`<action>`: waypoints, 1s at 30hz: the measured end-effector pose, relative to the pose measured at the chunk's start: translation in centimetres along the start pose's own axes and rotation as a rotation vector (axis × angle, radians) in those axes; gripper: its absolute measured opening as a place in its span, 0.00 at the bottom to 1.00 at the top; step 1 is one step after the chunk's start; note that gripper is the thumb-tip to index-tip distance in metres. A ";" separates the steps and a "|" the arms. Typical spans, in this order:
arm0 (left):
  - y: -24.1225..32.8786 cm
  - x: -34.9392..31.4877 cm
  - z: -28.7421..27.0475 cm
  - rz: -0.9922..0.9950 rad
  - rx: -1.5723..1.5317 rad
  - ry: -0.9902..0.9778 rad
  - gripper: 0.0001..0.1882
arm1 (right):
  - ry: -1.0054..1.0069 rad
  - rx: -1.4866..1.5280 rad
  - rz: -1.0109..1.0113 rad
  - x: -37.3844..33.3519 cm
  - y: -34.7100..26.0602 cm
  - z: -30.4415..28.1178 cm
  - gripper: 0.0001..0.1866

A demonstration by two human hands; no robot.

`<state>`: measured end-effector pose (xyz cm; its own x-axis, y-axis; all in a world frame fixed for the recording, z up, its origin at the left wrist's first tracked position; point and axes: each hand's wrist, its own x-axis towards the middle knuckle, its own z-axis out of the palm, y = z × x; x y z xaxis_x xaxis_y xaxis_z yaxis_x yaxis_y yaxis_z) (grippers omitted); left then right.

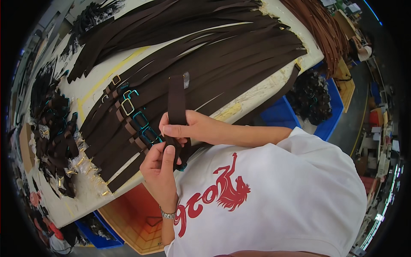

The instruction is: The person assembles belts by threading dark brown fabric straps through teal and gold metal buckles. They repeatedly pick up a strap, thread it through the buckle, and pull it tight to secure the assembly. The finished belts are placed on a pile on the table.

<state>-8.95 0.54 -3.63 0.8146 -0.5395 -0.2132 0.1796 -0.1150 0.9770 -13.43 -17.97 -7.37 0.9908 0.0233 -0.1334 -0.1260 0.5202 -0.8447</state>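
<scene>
A dark brown strap (176, 97) is held upright between my hands, over the near edge of the table. My right hand (192, 127) is closed on it, thumb laid across its face. Lower down, my left hand (159, 165), with a metal watch on the wrist, pinches a folded part of the strap between thumb and fingers. A bit of clear plastic wrap (186, 80) clings near the strap's upper end. A small turquoise-edged piece shows below my left fingertips. Beside my hands, several buckles (127, 107), some with turquoise edging, lie in a row on brown straps.
Long dark brown straps (231, 55) cover much of the white table (141, 60). A heap of buckled straps (53, 128) lies at the left, and lighter brown straps (319, 30) at the far right. An orange crate (137, 218) and blue bins (280, 115) stand below the table edge.
</scene>
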 end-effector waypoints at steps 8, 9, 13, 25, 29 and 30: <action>-0.8 0.5 -0.8 -0.108 -0.019 -0.204 0.09 | -0.063 0.284 0.119 0.1 -0.6 0.8 0.21; 0.1 0.4 0.3 -0.067 -0.123 -0.114 0.12 | -0.060 0.284 0.162 -0.2 -0.6 1.2 0.21; -0.4 0.3 1.4 0.011 -0.230 0.007 0.15 | -0.071 0.245 0.114 -0.8 -0.8 2.0 0.22; -2.0 0.4 0.0 0.525 0.517 0.051 0.02 | 0.019 0.131 0.210 -1.2 0.0 2.7 0.23; -3.7 1.6 -0.2 0.761 0.714 0.208 0.03 | 0.043 0.060 0.156 -1.2 1.1 3.2 0.23; -3.9 1.8 0.0 0.744 0.720 0.242 0.03 | 0.059 0.034 0.130 -1.3 1.2 3.5 0.23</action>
<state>-8.17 0.07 -7.83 0.6869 -0.5063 0.5214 -0.7135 -0.3335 0.6162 -14.65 -14.39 -6.43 0.9613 0.0428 -0.2720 -0.2507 0.5446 -0.8003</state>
